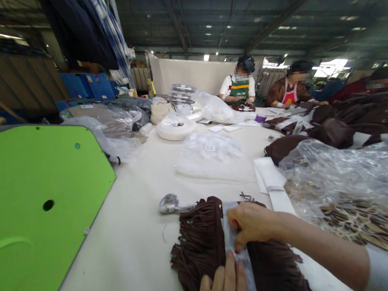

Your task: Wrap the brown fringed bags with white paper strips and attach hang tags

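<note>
A brown fringed fabric piece lies on the white table in front of me, with a grey strip running down its middle. My right hand is curled with fingertips pinching the grey strip near its top. My left hand rests at the bottom edge of the view, fingers together and pressed flat on the strip and the fringe. A small metal clasp lies just beyond the fringe's far left corner.
A bright green machine cover fills the left. Clear plastic bags of tan parts lie at right, white strips beside them. Further off are a white tape roll, bagged white items, brown bags and three seated people.
</note>
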Demonstrator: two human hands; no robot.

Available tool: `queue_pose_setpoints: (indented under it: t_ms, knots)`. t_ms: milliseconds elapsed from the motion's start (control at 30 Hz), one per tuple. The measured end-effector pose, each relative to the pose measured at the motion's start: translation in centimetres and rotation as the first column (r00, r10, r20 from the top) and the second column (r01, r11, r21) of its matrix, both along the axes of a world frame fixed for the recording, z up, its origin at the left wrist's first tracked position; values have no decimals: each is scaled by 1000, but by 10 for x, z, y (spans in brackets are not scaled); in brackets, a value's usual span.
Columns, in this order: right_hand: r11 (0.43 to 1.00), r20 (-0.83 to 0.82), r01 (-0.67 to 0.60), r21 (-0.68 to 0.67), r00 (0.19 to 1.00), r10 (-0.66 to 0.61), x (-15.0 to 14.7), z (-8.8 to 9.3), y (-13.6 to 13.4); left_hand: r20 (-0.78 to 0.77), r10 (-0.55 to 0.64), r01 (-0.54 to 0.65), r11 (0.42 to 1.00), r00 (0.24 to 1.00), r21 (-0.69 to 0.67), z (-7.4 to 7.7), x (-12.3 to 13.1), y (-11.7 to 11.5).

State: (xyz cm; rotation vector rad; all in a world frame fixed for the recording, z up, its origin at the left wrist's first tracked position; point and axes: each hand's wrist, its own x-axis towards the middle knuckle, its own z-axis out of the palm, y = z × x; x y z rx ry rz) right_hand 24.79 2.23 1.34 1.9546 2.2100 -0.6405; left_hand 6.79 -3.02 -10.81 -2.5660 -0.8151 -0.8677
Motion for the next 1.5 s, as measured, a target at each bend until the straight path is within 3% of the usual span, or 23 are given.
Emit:
queue_pose_setpoints:
  t_ms: [167, 300, 400, 500, 567, 833, 933, 1033, 1100, 1167, 1200, 1233, 1300, 1333, 1400, 1500]
  knots:
    - [992, -5, 8, 124, 1000, -7, 18, 6, 1, 39, -20, 21, 1000, 999, -16, 9, -2, 0]
    - [936, -29, -8, 352, 999, 19, 7, 6, -37, 50, -39, 42, 998, 998, -46, 9, -3, -2]
    - [820, -84, -69, 569, 986, 142, -13, -16, -75, -2, -31, 30, 993, 1000, -115, 8, -4, -4]
    - [664, 54, -181, 726, 977, 207, -22, -47, -99, -28, -3, -2, 987, 1000, -159, 5, -3, -6]
    - [598, 155, -251, 762, 966, 208, -19, -61, -103, 7, 14, -13, 991, 1000, -130, 5, -3, -7]
    - [581, 299, -369, 726, 929, 217, -1, -75, -99, 89, 58, -45, 990, 994, -137, 9, -4, -9]
    - [590, 326, -411, 695, 911, 251, 2, -79, -100, 89, 12, 7, 977, 996, -213, 3, -5, -9]
    - [625, 269, -375, 684, 927, 261, 1, -78, -103, 130, -70, 106, 950, 989, -293, 2, -12, -6]
    - [640, 192, -319, 699, 946, 262, -1, -71, -108, 195, -174, 237, 896, 965, -375, 11, -23, 1]
    - [646, 95, -241, 724, 963, 253, 0, -59, -112, 297, -193, 323, 805, 935, -497, 29, -38, 12]
    - [641, 47, -191, 743, 971, 235, 1, -53, -113, 360, -103, 310, 752, 927, -582, 39, -45, 20]
    - [632, 7, -143, 762, 977, 213, 4, -47, -112, 411, 62, 262, 681, 910, -684, 49, -51, 29]
    - [610, -61, -52, 790, 985, 163, 9, -37, -103, 400, 451, 169, 469, 798, -867, 65, -57, 53]
    - [611, -95, -5, 791, 987, 131, 12, -33, -95, 349, 574, 145, 370, 741, -918, 69, -58, 66]
    - [658, -161, 71, 750, 984, 78, 16, -27, -73, 249, 705, 122, 225, 664, -967, 71, -54, 94]
    - [762, -263, 160, 627, 965, 14, 18, -24, -33, 155, 773, 94, 123, 615, -988, 66, -42, 129]
